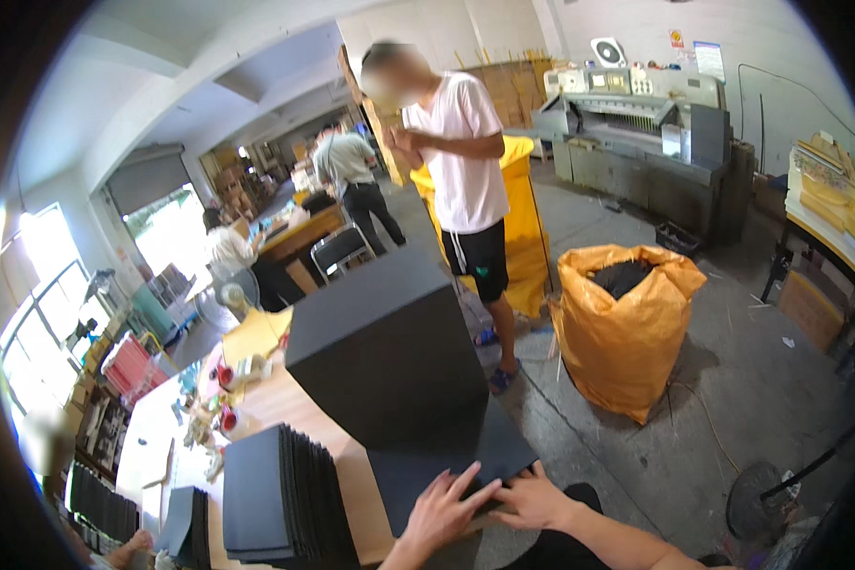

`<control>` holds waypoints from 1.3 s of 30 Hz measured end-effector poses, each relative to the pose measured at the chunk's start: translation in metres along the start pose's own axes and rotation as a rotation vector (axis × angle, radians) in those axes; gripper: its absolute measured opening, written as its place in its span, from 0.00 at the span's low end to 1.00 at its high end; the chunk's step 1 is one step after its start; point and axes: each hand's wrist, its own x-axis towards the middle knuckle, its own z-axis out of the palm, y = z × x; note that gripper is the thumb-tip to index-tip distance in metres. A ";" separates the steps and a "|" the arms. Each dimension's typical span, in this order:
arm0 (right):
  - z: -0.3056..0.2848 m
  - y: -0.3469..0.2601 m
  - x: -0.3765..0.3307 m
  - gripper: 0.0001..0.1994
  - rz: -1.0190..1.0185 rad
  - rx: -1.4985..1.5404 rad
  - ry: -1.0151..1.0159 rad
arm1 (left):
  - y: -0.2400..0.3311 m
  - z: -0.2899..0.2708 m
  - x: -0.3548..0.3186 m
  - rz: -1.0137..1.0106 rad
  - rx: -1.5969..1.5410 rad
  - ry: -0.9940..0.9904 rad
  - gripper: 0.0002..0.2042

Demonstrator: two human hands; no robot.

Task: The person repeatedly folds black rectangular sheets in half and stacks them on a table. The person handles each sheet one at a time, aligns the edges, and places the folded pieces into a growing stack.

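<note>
Both hands are flat and open on a matte black sheet (418, 475) at 6 o'clock on the wooden bench (351, 475), left hand (442, 513) fingers spread, right hand (532, 502) just beside it at the sheet's edge. A tall block of stacked black sheets (385, 347) sits on it. At 7 o'clock there's a fanned black stack (275, 499). A crinkly orange sack (622, 337) stands on the concrete floor at 3 o'clock.
</note>
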 end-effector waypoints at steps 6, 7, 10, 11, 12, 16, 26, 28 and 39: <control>0.015 -0.007 0.002 0.22 0.038 0.014 0.131 | 0.010 -0.009 -0.075 -0.464 0.189 0.485 0.20; 0.012 -0.015 0.002 0.22 0.084 0.033 0.209 | -0.005 0.008 -0.100 -0.551 0.175 0.559 0.20; 0.035 -0.008 -0.002 0.21 0.140 0.088 0.167 | 0.001 -0.002 -0.121 -0.556 0.225 0.511 0.18; 0.050 -0.002 -0.005 0.22 0.163 0.114 0.161 | 0.008 -0.002 -0.122 -0.523 0.171 0.513 0.18; 0.059 0.007 -0.010 0.26 0.219 0.209 -0.007 | 0.019 0.000 -0.121 -0.490 0.117 0.520 0.18; 0.104 0.026 -0.016 0.29 0.135 0.238 0.100 | 0.055 0.012 -0.133 -0.500 -0.145 0.583 0.16; 0.054 0.019 0.006 0.21 -0.063 -0.050 0.303 | 0.036 0.059 -0.129 -1.495 -2.051 0.605 0.16; 0.064 0.034 -0.005 0.22 -0.016 -0.076 0.213 | 0.045 0.025 -0.107 -1.460 -1.738 0.456 0.18; 0.021 -0.012 0.014 0.25 -0.042 -0.110 0.287 | 0.016 -0.125 -0.223 -1.140 -1.194 1.394 0.24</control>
